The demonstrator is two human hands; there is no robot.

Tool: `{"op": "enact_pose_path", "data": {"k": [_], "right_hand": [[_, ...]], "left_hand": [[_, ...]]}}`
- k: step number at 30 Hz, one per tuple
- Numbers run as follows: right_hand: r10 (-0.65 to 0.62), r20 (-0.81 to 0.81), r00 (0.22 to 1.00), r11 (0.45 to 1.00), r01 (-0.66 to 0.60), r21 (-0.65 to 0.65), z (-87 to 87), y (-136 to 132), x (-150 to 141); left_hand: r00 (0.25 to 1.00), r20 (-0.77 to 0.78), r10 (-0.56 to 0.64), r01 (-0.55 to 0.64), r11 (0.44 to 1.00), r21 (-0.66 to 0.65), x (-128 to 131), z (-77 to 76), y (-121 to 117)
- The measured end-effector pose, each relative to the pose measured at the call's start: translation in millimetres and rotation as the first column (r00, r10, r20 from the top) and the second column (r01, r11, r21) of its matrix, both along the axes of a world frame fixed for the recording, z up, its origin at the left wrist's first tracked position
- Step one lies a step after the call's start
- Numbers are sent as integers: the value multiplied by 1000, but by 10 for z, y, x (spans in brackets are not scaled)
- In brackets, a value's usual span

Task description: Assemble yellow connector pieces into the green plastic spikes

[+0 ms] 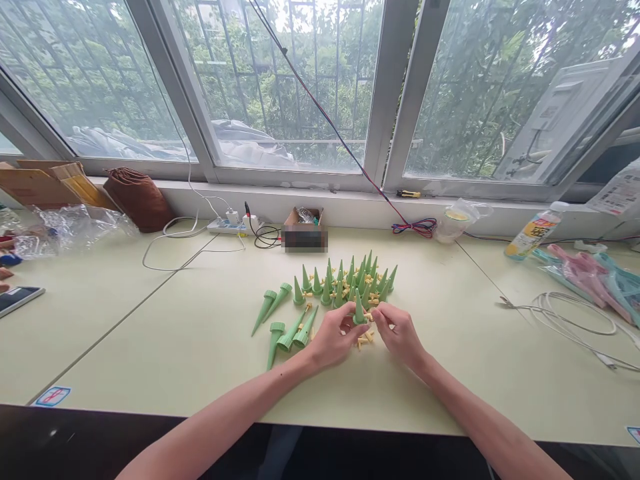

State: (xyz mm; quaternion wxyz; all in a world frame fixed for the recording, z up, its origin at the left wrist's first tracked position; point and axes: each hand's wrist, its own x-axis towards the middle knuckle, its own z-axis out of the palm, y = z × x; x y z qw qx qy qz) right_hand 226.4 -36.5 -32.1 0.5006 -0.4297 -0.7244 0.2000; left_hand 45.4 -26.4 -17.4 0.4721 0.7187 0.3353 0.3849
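Note:
My left hand point(333, 339) is closed around the wide base of a green plastic watering spike point(359, 308), whose tip points up. My right hand point(399, 331) pinches a small yellow valve point(369, 318) at the side of that spike's base. Just below, several loose yellow valves point(365, 341) lie on the table. Behind my hands, many green spikes point(329, 293) stand upright in a cluster, with yellow valves at their bases. Left of my left hand, several more spikes point(275, 341) lie on their sides.
A small open box point(304, 233) stands behind the cluster, near a power strip point(233, 225). To the right are a bottle point(536, 232), coiled white cable point(575, 317) and pastel plastic tools point(587, 273). At far left, a person's fingers point(5, 277) show near a phone point(20, 299).

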Motion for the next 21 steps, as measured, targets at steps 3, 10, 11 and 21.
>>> {"op": "enact_pose_path", "data": {"k": [3, 10, 11, 21], "right_hand": [[22, -44, 999, 998, -24, -52, 42, -22, -4], [32, -75, 997, 997, -37, -68, 41, -26, 8], [30, -76, 997, 997, -36, -70, 31, -22, 9], [-8, -3, 1000, 999, 8, -36, 7, -9, 12]], "left_hand": [[994, 103, -28, 44, 988, -150, 29, 33, -15], [993, 120, -17, 36, 987, -157, 22, 37, -8], [994, 103, -19, 34, 989, -145, 20, 31, -8], [983, -164, 82, -46, 976, 214, -34, -125, 32]]}}
